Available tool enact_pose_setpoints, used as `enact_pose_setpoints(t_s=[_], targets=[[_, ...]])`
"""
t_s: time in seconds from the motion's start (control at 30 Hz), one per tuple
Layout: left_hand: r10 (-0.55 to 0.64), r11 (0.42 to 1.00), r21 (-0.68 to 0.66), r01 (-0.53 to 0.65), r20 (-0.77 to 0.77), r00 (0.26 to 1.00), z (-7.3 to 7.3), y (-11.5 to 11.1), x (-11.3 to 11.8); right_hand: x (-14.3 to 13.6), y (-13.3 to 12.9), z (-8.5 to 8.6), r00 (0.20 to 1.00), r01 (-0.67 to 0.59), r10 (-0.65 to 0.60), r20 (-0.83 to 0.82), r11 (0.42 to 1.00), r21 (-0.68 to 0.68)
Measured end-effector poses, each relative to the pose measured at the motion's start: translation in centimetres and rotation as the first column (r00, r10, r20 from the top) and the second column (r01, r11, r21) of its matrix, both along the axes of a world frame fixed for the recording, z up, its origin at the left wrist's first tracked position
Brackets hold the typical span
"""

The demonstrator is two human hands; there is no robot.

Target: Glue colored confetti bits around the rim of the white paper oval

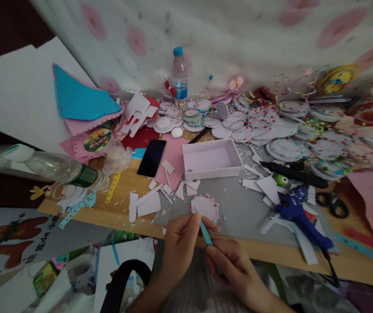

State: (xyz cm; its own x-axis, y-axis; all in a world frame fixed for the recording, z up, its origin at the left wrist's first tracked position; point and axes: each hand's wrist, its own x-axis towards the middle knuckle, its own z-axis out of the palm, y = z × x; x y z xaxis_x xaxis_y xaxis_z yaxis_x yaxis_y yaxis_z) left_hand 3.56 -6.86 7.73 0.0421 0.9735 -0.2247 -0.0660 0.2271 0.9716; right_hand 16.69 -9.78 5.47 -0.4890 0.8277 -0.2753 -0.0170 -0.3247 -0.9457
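Note:
A teal strip or thin tool point(206, 234) slants between my two hands, just in front of a round white piece point(205, 207) edged with small red and blue dots. My left hand point(184, 239) pinches the upper end of the teal item close to the round piece. Its lower end is gripped by my right hand point(232, 266), fingers curled. The round piece lies at the front of a grey mat point(238, 204). Behind it sits an open white box point(212, 160).
A phone point(151, 158), white scraps point(149, 203) and plastic bottles point(52, 165) are to the left. Stacked decorated discs point(284, 150) and an upright water bottle point(179, 76) stand behind. At right lie a blue glue gun point(304, 217) and scissors point(333, 204).

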Motion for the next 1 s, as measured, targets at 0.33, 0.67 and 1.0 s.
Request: enact_pose_setpoints(t_s=[0.33, 0.67, 1.0], targets=[[0.041, 0.995, -0.095, -0.039, 0.025, 0.999, -0.2, -0.2, -0.4, 5.8, 2.0, 1.2, 0.929, -0.185, 0.028, 0.368, 0.899, 0.397], [0.015, 0.989, -0.146, -0.020, -0.037, 0.999, -0.2, 0.9, -2.3, 18.4, 2.2, -4.5, -0.144, -0.368, -0.619, 0.772, 0.758, 0.539], [-0.032, 0.994, -0.109, 0.023, -0.078, 0.996, -0.9, 0.6, -2.8, 21.5, 1.7, -5.0, 0.052, -0.170, -0.531, 0.846, 0.830, 0.532]])
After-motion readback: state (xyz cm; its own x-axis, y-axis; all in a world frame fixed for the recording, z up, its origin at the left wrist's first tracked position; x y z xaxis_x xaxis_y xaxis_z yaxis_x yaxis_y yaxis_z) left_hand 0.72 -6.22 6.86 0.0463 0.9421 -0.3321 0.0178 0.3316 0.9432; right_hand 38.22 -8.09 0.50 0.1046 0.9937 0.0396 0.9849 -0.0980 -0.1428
